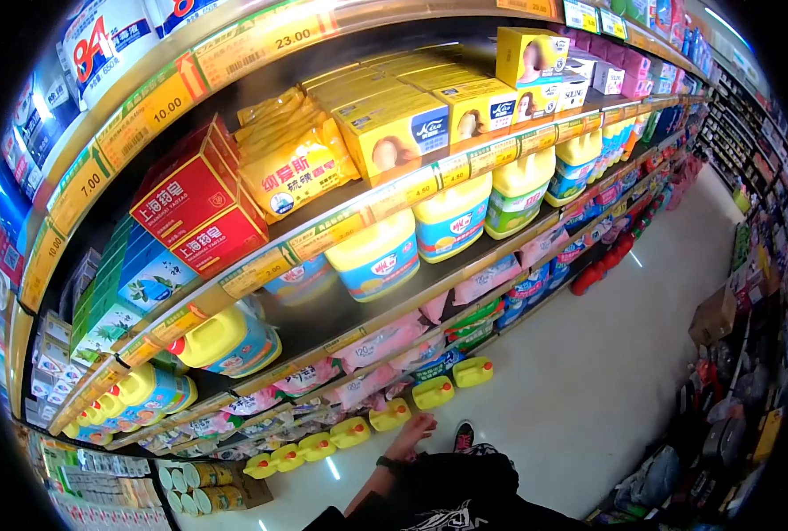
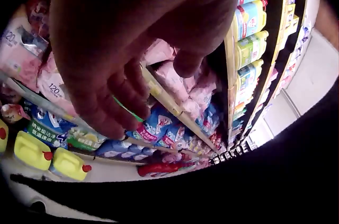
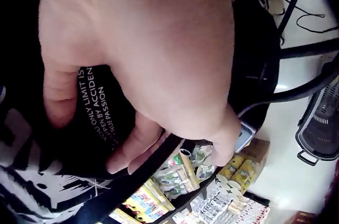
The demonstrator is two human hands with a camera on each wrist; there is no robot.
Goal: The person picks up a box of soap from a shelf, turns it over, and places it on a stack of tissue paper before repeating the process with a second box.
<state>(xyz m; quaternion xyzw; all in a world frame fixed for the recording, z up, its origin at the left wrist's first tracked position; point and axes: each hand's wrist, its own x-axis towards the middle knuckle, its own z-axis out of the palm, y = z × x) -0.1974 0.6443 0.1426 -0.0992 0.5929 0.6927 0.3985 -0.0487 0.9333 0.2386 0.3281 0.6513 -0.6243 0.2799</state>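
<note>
My left hand [image 1: 411, 434] hangs in front of the lower shelves, near yellow jugs with red caps [image 1: 389, 414] standing in a row on the floor. In the left wrist view the same hand [image 2: 143, 38] has loosely bent fingers and holds nothing; pink packages [image 2: 53, 83] lie on shelves behind it. My right hand [image 3: 143, 49] is beside a black shirt with white print [image 3: 95, 107], its fingers bent near a black strap [image 3: 140, 179]. A small grey-blue edge [image 3: 246, 137] shows by its thumb; whether the hand grips either is unclear. The head view does not show this hand.
Shelves on the left hold red soap boxes [image 1: 186, 195], yellow boxes [image 1: 394, 137] and large yellow bottles [image 1: 376, 257]. The aisle floor [image 1: 580, 372] runs between them and goods on the right, with a cardboard box [image 1: 714, 317]. A black basket [image 3: 319, 121] is in the right wrist view.
</note>
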